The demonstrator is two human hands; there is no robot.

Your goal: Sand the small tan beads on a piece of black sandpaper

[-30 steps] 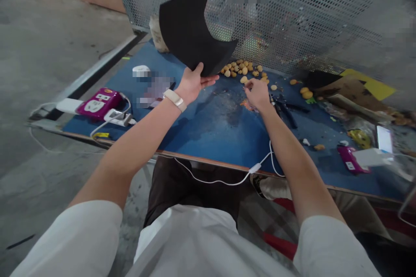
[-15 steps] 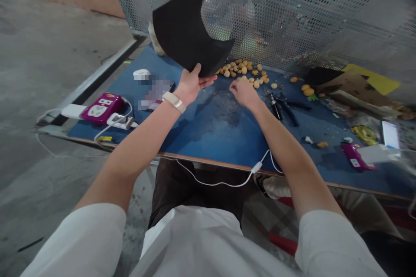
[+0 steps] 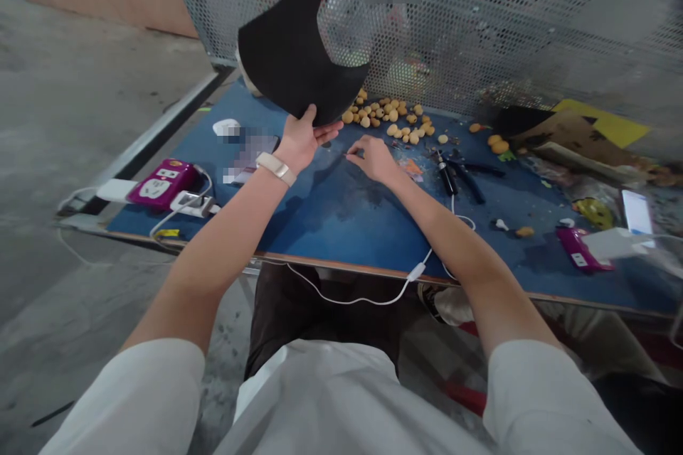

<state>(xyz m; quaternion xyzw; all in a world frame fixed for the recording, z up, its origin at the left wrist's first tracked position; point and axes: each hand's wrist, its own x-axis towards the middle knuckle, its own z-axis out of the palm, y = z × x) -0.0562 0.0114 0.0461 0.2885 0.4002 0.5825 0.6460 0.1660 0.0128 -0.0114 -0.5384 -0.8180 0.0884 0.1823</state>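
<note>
My left hand (image 3: 302, 138) grips the lower edge of a black flexible sheet (image 3: 296, 50), its thumb on the near face. The sheet curves upward above the back of the blue table (image 3: 341, 227). To the right, my right hand (image 3: 372, 158) hovers low over the tabletop, thumb and forefinger pinched together; whatever is between them is too small to name. Behind both hands lies a pile of small tan round pieces (image 3: 393, 115). A black pen-like tool (image 3: 447, 178) with a white cord and dark-handled pliers (image 3: 472, 181) rest right of my right hand.
A purple power strip (image 3: 163, 185) with chargers sits at the left; another purple power strip (image 3: 581, 249) is at the right near a phone (image 3: 637, 213). A perforated metal panel (image 3: 453, 35) borders the back. Cardboard (image 3: 565, 138) lies at the back right. A white cable (image 3: 352, 301) hangs along the front edge.
My right hand has moved left, closer to my left hand, uncovering an orange scrap behind it. The black sheet is still in my left hand, and the view has shifted slightly.
</note>
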